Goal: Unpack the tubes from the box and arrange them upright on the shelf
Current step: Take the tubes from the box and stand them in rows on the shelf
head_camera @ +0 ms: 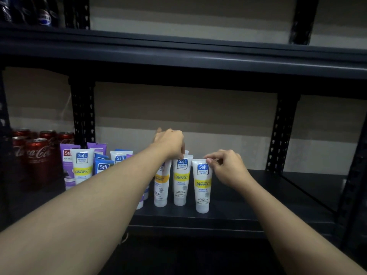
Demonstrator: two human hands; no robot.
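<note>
Several white tubes with yellow bands stand cap-down on the dark shelf (248, 217). My right hand (226, 167) pinches the top edge of the rightmost tube (202, 187). My left hand (170, 143) reaches over the row and pinches the top of the middle tube (181, 181). Left of that stands another tube (161, 187), partly hidden behind my left forearm. More tubes, white, blue and purple ones (82, 165), stand further left. No box is in view.
Red cola cans (37, 155) stand at the far left of the same shelf. Black perforated uprights (83, 116) (282, 132) frame the bay. The shelf board above (178, 54) hangs low over the tubes. Dark bottles (43, 14) stand on the upper left shelf.
</note>
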